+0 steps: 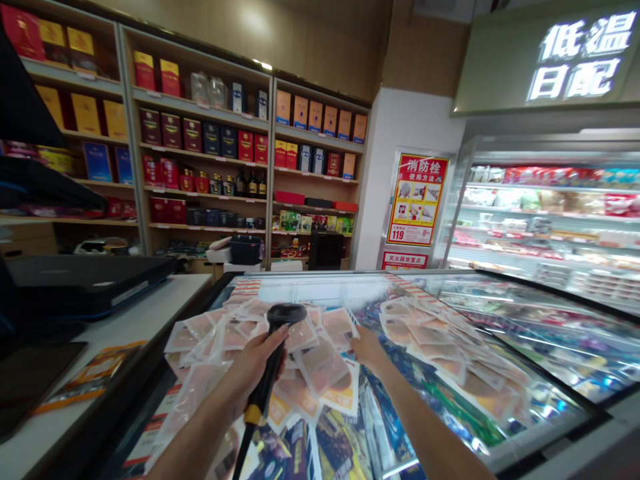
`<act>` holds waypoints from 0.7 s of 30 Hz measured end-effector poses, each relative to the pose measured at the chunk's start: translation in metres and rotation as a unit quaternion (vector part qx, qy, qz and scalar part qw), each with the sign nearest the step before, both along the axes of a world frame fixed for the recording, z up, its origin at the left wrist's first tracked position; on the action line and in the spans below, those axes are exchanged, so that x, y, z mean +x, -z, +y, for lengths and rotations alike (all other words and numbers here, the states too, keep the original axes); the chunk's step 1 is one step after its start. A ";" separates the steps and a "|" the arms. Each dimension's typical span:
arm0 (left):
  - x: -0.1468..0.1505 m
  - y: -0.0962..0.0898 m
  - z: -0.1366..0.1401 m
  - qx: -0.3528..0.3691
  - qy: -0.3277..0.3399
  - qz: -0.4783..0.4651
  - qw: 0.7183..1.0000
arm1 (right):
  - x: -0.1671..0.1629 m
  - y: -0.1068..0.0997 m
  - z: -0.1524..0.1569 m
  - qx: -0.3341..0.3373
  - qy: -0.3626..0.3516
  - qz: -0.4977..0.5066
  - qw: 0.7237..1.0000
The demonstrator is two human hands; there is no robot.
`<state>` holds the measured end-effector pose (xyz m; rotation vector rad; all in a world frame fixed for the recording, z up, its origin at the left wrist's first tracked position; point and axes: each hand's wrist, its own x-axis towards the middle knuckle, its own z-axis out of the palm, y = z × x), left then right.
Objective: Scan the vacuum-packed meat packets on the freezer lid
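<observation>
Stocked shelves [205,158] behind glass-topped freezer [320,291]; packets [323,365] strewn on top.

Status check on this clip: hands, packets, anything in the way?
Left hand gripping black scanner. Right hand at edge of a flat packet; firm grip unclear. More packets heaped around; scanner covers part of the heap.

Black scanner [271,368], yellow collar [253,414], pale orange packets [320,365], red poster [418,200]
</observation>
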<state>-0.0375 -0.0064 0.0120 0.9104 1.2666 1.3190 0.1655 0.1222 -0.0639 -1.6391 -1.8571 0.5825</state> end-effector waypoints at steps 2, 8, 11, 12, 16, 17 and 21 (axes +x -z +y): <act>0.002 0.004 0.003 0.002 -0.003 -0.008 1.000 | -0.005 0.001 0.001 0.023 -0.002 -0.084 0.996; 0.008 0.012 0.006 0.007 0.013 -0.012 1.000 | -0.012 -0.005 -0.006 0.020 0.021 -0.170 0.985; 0.013 0.014 0.004 0.020 0.038 0.002 0.999 | 0.001 -0.010 -0.019 0.055 0.048 -0.154 0.985; 0.015 0.014 0.003 0.021 0.048 0.003 0.999 | 0.009 -0.011 -0.027 0.072 0.049 -0.132 0.987; 0.027 0.017 -0.004 0.011 0.088 -0.003 0.996 | 0.060 -0.019 -0.086 0.060 0.000 0.046 0.997; 0.032 0.019 -0.007 0.009 0.099 -0.003 0.995 | 0.076 -0.021 -0.106 0.028 -0.027 0.100 0.994; 0.052 0.026 -0.017 -0.013 0.179 0.014 0.984 | 0.142 0.001 -0.189 -0.157 -0.121 0.276 0.941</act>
